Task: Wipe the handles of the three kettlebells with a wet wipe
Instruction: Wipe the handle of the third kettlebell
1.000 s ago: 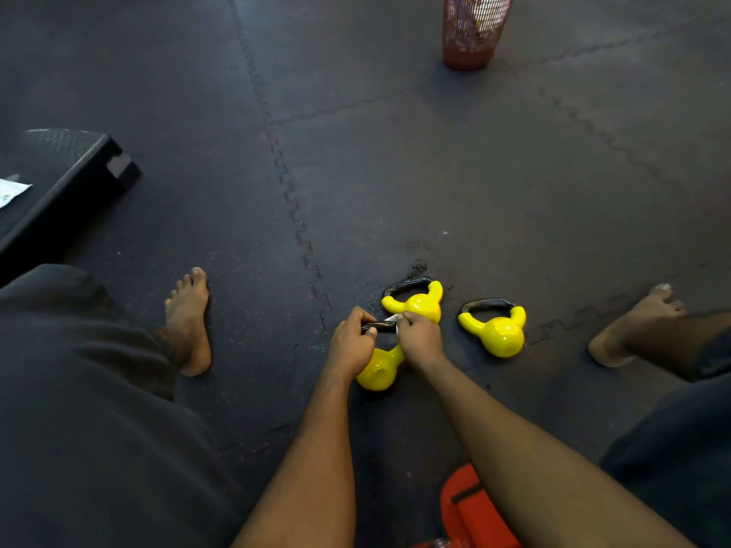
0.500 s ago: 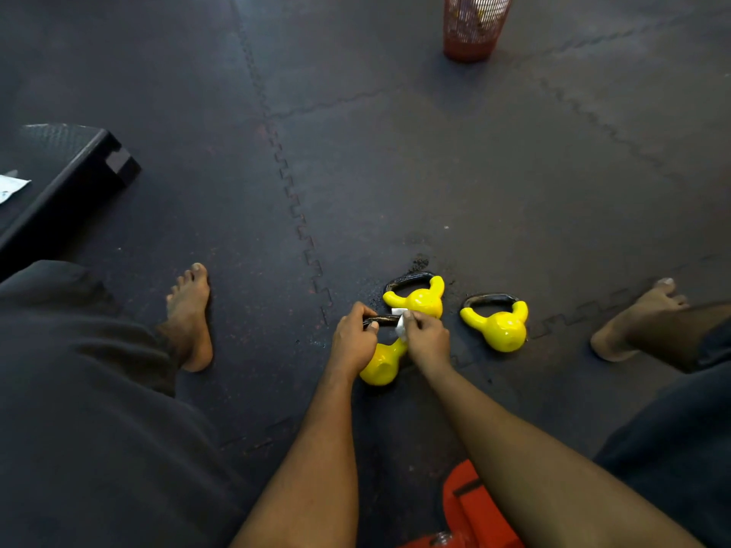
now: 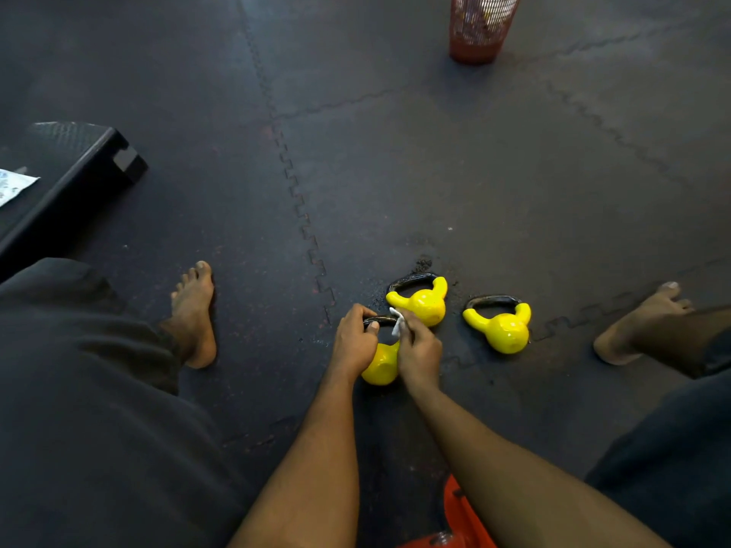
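Three yellow kettlebells lie on dark floor mats [image 3: 435, 172]: the nearest kettlebell [image 3: 381, 363] under both hands, a second kettlebell [image 3: 425, 304] just beyond it, a third kettlebell [image 3: 504, 330] to its right. The left hand [image 3: 354, 342] grips its black handle [image 3: 381, 320]; the right hand [image 3: 420, 350] pinches one white wet wipe [image 3: 397, 322] against that handle. One red mesh bin [image 3: 480, 25] stands well beyond it

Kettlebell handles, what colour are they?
Black, seen best in the head view on the rightmost kettlebell's handle.
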